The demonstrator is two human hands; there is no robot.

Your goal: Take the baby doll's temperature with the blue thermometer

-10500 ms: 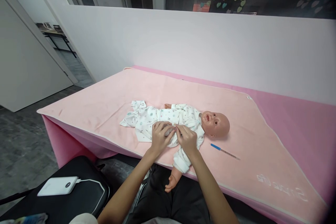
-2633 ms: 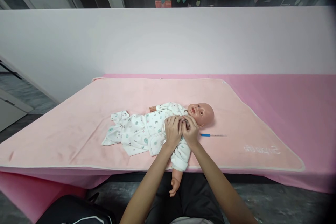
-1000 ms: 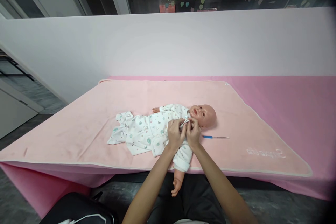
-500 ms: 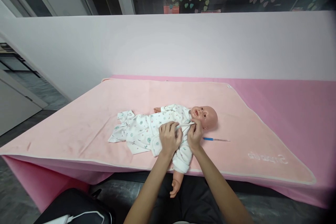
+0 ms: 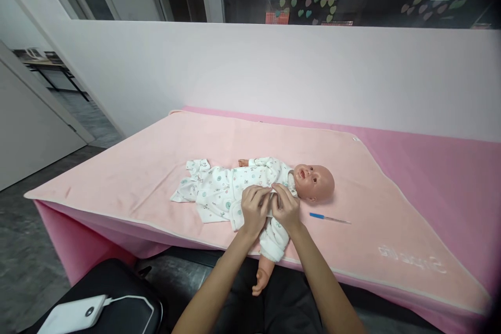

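Note:
A baby doll (image 5: 319, 182) lies on its back, head to the right, one forearm hanging over the near table edge. It wears a white patterned baby top (image 5: 248, 176), with matching trousers (image 5: 213, 190) over the legs. Over the doll's chest, my left hand (image 5: 256, 207) and my right hand (image 5: 285, 209) meet at the fingertips. Both are closed in a pinch on the top's front edge; any fastener between the fingers is hidden. Right of my right hand lies a thin thermometer-like stick with a blue end (image 5: 329, 218), touched by neither hand.
A peach blanket (image 5: 136, 162) covers much of the pink table cover (image 5: 450, 167). A white wall (image 5: 313, 73) stands behind the table. At lower left, a white power bank (image 5: 74, 315) with a cable rests on a black bag (image 5: 117, 282).
My right hand has moved left from the doll's neck to meet my left hand at the chest. The strip of cloth stretched between them no longer shows. The camera view has turned slightly left.

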